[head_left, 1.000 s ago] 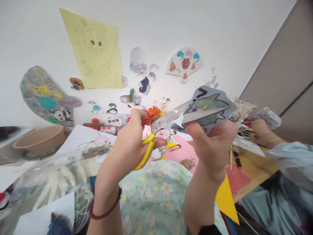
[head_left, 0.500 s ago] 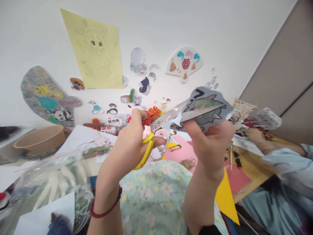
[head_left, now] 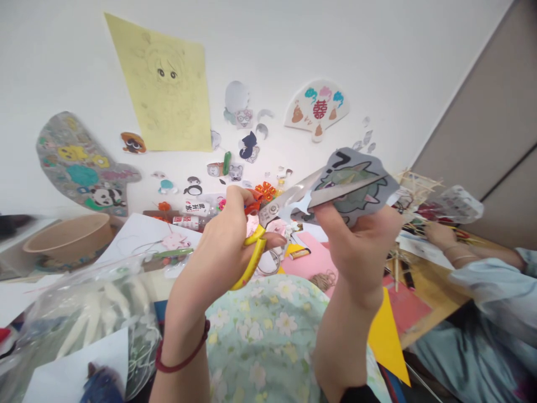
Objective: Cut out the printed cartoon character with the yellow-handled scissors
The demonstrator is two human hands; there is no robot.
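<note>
My left hand (head_left: 235,235) is closed round the handles of a pair of scissors (head_left: 254,260), one handle yellow and one orange-red. The blades point right and are spread apart, one across the front of a grey paper cutout (head_left: 356,187), the other partly behind it. A green-haired cartoon head is printed on this paper. My right hand (head_left: 361,240) pinches the lower edge of the paper, its thumb in front close to the lower blade. A curled strip of paper (head_left: 300,204) hangs at the left edge by the blades.
Pink paper (head_left: 312,254), a glue stick (head_left: 299,253) and twine (head_left: 323,280) lie behind my hands. A brown bowl (head_left: 69,238) and a plastic bag (head_left: 96,313) are on the left. At right, another person's hand (head_left: 440,235) is near thin wooden sticks (head_left: 419,184).
My hands, scissors and paper stay almost in place; the blades look very slightly shifted on the paper. The other person's hand at right has moved a little.
</note>
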